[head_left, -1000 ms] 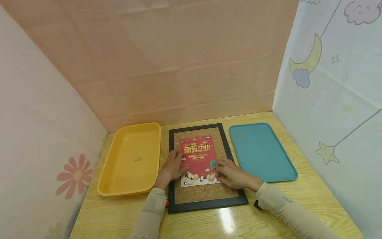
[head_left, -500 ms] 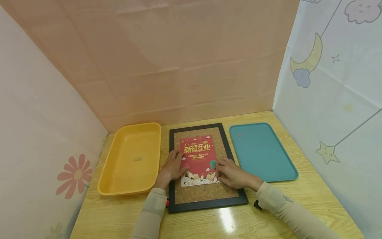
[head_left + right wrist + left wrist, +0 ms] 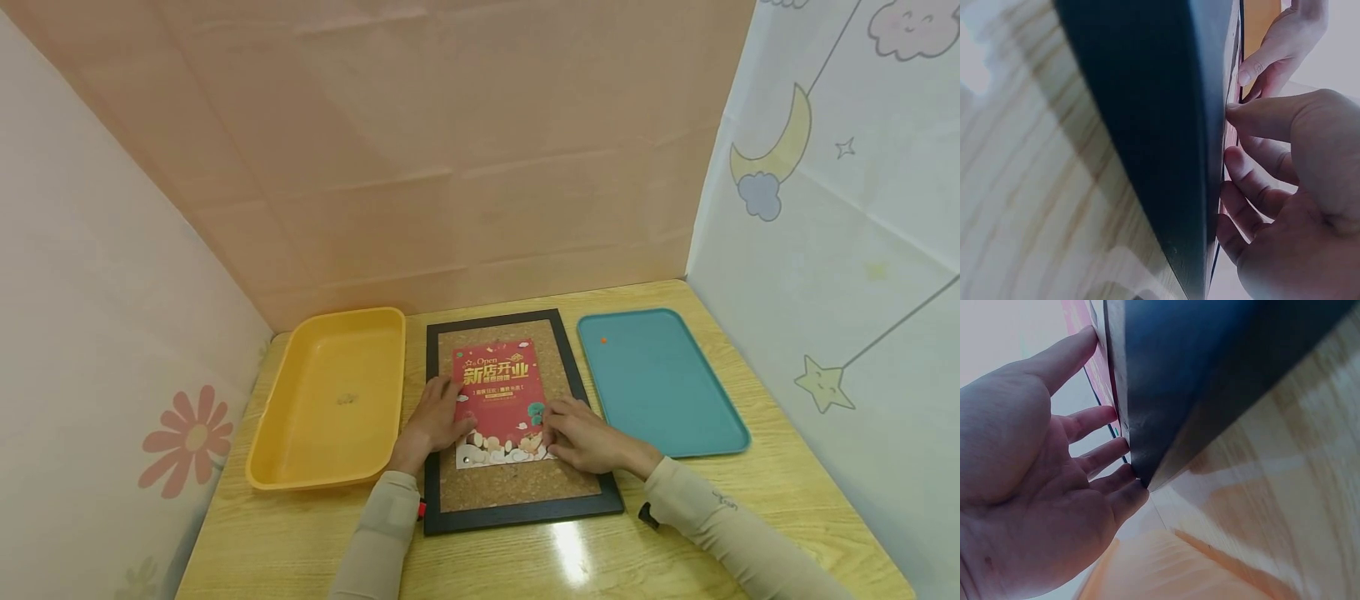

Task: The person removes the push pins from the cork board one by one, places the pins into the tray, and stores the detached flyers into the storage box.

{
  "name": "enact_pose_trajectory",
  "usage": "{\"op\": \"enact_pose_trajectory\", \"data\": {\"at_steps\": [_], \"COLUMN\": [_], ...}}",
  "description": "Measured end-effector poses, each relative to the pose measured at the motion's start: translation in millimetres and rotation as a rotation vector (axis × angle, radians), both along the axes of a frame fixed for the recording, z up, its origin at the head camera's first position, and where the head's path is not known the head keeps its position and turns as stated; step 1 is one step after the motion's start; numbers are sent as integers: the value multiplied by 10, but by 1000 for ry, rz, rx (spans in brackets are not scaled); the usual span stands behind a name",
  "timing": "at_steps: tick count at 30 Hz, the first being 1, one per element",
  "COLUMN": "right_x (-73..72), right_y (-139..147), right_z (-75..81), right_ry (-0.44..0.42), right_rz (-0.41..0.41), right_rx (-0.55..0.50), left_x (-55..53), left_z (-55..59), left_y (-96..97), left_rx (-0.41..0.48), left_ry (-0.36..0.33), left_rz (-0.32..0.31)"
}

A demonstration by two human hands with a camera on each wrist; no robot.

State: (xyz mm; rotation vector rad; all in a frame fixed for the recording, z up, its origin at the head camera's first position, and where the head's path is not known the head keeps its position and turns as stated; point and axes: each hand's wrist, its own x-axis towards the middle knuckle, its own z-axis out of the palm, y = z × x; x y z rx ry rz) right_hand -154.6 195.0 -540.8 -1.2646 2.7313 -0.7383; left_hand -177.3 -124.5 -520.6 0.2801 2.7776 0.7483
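A red poster [image 3: 501, 408] with gold lettering lies flat on a black-framed cork board [image 3: 517, 493]. At its lower left corner shows a small silvery dot like a pin head [image 3: 466, 459]. My left hand [image 3: 433, 421] rests over the board's left side, thumb and fingertips on the poster's left edge. From the other side, my right hand [image 3: 585, 437] touches the poster's lower right edge with its fingertips. The left wrist view has relaxed, spread fingers [image 3: 1094, 419] against the board. In the right wrist view, slightly bent fingertips [image 3: 1254, 178] press on the surface. Whatever lies under the right fingertips is hidden.
A yellow tub [image 3: 262, 454] stands left of the board, with some small pale items [image 3: 347, 400] in it. To the right lies a blue tray [image 3: 667, 392] bearing a tiny orange piece [image 3: 604, 340]. Walls of printed cloth [image 3: 465, 167] enclose the wooden table [image 3: 495, 567].
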Motion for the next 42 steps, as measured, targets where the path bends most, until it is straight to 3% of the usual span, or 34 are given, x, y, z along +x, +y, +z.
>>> {"op": "enact_pose_trajectory", "data": {"at_steps": [6, 20, 35, 42], "right_x": [9, -1, -1, 7], "right_y": [19, 35, 36, 33], "right_z": [-8, -10, -7, 5], "right_ry": [-34, -66, -37, -36], "right_rz": [-23, -8, 5, 9], "right_rx": [0, -38, -18, -16], "left_x": [-18, -3, 17, -9], "left_z": [-45, -23, 11, -28], "left_y": [1, -1, 5, 0], "left_rx": [-14, 1, 1, 5], "left_ry": [-26, -19, 1, -11], "left_rz": [6, 9, 12, 5]}}
